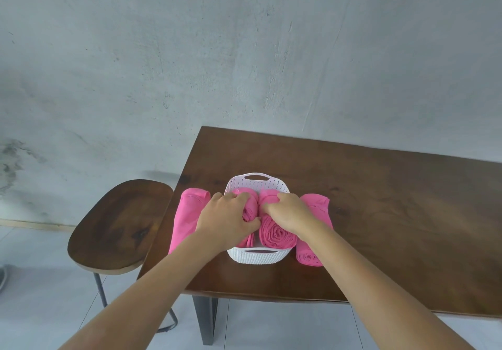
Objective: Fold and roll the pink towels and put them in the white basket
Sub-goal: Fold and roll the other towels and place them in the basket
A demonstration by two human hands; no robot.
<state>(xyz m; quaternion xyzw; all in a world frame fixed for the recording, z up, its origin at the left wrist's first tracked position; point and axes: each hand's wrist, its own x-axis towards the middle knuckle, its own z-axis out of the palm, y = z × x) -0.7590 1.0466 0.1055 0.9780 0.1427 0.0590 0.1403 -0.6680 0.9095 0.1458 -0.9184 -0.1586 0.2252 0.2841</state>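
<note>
My left hand (226,214) hides most of one rolled towel (251,209), fingers curled round it; right hand (289,211) fingers grip the spiral-ended roll (275,234) beside; both in the perforated white basket (258,257) on the wooden tabletop (380,214).

Both forearms are bare to the frame edge, with no sleeves, and the left hand (226,214) and right hand (288,211) are bare too.

A room with grey wall and dark wooden furniture.
A stained plaster wall (190,51) is seen behind a brown table (380,214); an oval stool (116,224) on black metal legs is set just beside it on pale floor tiles (40,295).
</note>
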